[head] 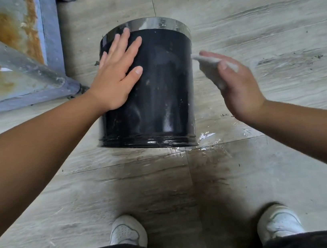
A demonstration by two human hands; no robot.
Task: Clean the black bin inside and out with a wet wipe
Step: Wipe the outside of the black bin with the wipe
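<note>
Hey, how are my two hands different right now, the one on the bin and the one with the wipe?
The left hand lies flat with straight, spread fingers on the side of the black bin; the right hand has curled fingers gripping the wet wipe. The left hand touches the bin, while the right hand is just off its right side. The left hand looks sharp, the right blurred. Both are bare.

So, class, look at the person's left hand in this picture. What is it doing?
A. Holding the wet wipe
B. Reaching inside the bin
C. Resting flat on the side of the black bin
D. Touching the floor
C: the left hand lies with fingers spread and straight on the outer wall of the black bin, while the wet wipe is held in the right hand, just beside the bin.
</note>
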